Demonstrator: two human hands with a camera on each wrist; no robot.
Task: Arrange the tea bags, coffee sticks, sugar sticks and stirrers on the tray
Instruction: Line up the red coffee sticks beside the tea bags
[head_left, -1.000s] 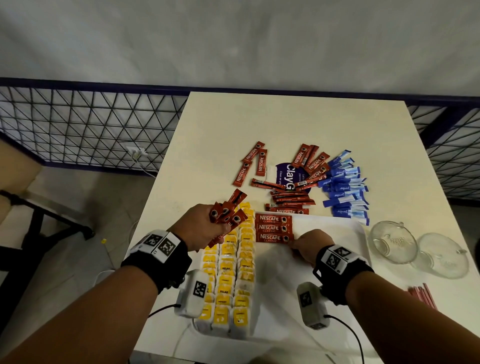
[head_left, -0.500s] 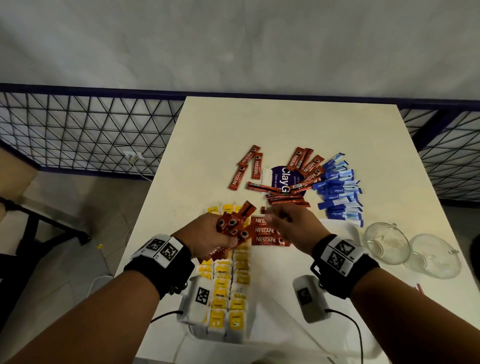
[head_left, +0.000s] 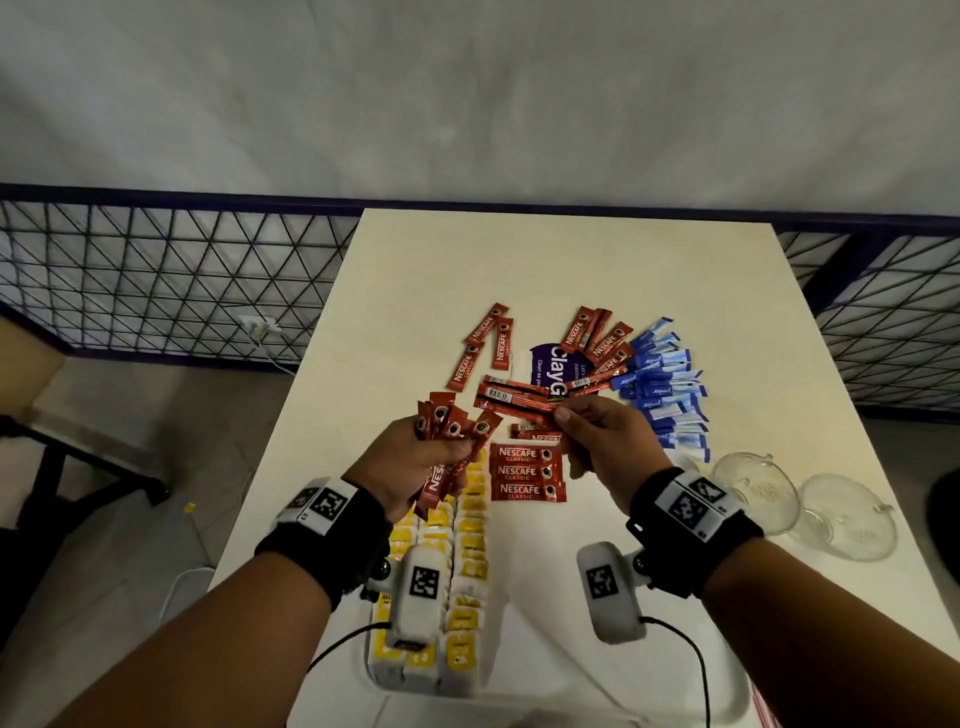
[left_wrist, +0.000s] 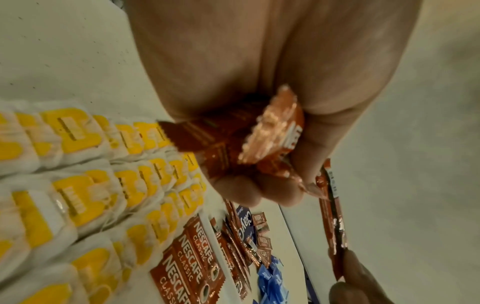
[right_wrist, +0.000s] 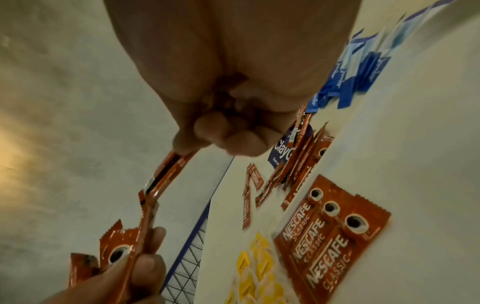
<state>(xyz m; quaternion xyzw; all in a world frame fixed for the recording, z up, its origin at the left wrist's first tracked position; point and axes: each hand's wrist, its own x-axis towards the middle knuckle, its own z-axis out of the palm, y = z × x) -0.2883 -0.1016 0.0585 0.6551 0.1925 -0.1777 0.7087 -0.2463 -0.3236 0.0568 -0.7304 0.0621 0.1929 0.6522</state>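
Observation:
My left hand (head_left: 415, 460) grips a fanned bundle of red coffee sticks (head_left: 448, 422) above the tea bags; the left wrist view shows the bundle (left_wrist: 262, 142) in curled fingers. My right hand (head_left: 565, 417) pinches one end of a single coffee stick (head_left: 514, 404), whose other end reaches the bundle; the same stick (right_wrist: 163, 179) shows in the right wrist view. Three coffee sticks (head_left: 527, 472) lie side by side on the white tray (head_left: 571, 535), right of rows of yellow tea bags (head_left: 470, 525). Blue sugar sticks (head_left: 667, 387) lie heaped on the table.
Loose coffee sticks (head_left: 485, 343) and a purple packet (head_left: 553, 364) lie beyond the tray. Two glass bowls (head_left: 756, 491) (head_left: 847, 519) stand at the right. Red stirrers (head_left: 763, 714) peek in at the bottom right. A metal grid fence borders the table's far side.
My right hand has left the three sticks on the tray, risen toward my left hand and pinched one stick. My left hand has lifted its bundle slightly.

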